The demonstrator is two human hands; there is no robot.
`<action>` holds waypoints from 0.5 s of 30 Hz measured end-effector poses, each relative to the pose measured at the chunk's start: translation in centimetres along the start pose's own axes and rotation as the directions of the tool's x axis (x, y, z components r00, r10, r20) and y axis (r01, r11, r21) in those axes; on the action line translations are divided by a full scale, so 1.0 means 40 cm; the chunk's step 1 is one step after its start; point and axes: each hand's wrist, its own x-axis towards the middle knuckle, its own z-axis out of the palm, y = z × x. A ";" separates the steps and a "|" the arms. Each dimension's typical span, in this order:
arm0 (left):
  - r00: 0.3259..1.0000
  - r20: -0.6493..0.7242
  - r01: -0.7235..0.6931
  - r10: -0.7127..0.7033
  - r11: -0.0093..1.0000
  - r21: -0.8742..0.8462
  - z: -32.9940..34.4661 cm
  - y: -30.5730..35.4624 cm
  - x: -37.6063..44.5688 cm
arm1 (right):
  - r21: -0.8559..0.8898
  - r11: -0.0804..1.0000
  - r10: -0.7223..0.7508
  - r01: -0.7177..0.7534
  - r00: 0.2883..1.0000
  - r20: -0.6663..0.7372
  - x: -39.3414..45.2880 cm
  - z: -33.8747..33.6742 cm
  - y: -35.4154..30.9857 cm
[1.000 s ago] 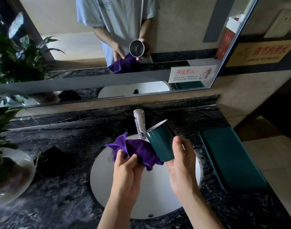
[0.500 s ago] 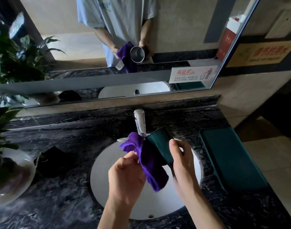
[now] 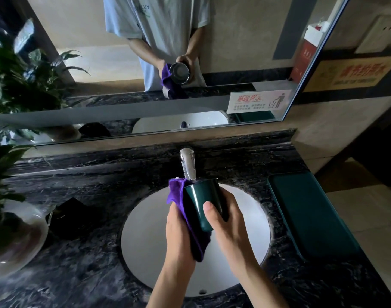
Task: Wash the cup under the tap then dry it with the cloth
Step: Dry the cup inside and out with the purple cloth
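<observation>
Purple cloth (image 3: 179, 197) now flat against green cup (image 3: 201, 203), both hands' fingers (image 3: 209, 207) wrapped around them.

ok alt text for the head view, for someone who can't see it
Over a white sink set in a dark marble counter, the right hand grips a dark green cup while the left hand presses a purple cloth against its side, just below a chrome tap. A mirror behind reflects the person.

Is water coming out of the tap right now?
No, the tap shows no stream; the left hand just presses the purple cloth against the green cup held by the right hand.
</observation>
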 end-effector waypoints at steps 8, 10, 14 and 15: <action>0.914 0.271 -0.363 0.302 0.907 0.213 0.010 -0.026 -0.030 | -0.091 0.996 -0.021 0.007 0.988 -0.152 0.010 0.017 0.009; 0.884 0.300 -0.436 0.360 0.865 0.246 0.017 -0.037 -0.035 | -0.109 0.994 -0.014 -0.006 0.983 -0.183 0.016 0.017 0.013; 0.842 0.350 -0.514 0.411 0.809 0.286 0.022 -0.036 -0.031 | -0.140 0.990 -0.026 0.001 0.984 -0.174 0.015 0.022 0.019; 0.862 0.314 -0.486 0.399 0.827 0.283 0.020 -0.034 -0.020 | -0.179 0.984 -0.053 0.022 0.985 -0.167 0.011 0.026 0.018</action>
